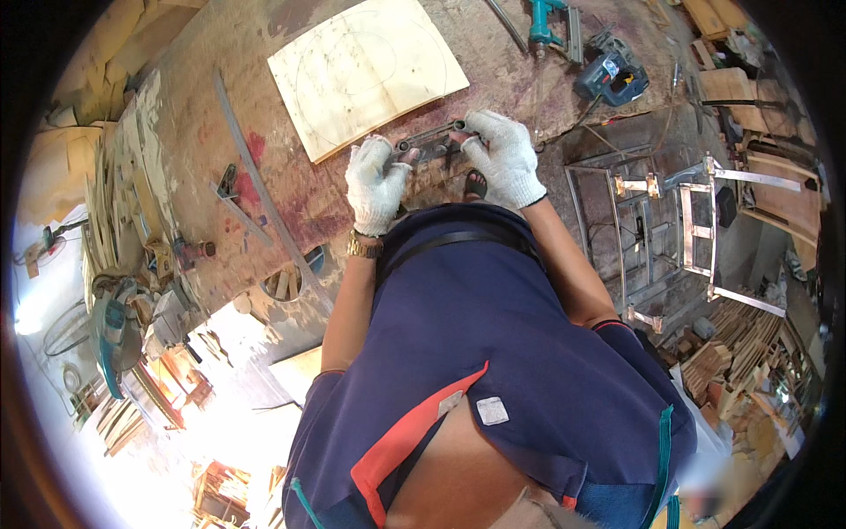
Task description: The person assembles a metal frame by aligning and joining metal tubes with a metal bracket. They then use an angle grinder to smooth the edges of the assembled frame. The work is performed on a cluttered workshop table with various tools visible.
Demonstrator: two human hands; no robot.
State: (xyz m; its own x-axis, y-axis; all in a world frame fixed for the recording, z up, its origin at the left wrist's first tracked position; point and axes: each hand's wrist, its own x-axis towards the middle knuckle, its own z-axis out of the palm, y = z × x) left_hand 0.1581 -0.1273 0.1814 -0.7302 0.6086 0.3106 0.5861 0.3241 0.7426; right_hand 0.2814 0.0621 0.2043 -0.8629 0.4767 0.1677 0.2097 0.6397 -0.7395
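My left hand (377, 183) and my right hand (506, 160), both in white knit work gloves, are closed on opposite ends of a slim dark metal spanner (431, 137) with ring-shaped ends. It lies roughly level between them, close to the near edge of the workbench (198, 123). Just beyond it rests a pale plywood sheet (374, 75) with round pencil lines drawn on it. The fingertips partly cover the spanner's ends, and whether a second piece lies under it I cannot tell.
A teal nail gun (546, 31) and a jigsaw (614, 78) lie at the far right of the bench. Left are a long metal strip (242, 141) and a small square (231, 189). A metal frame (656, 220) stands right; a teal power saw (110, 331) sits left.
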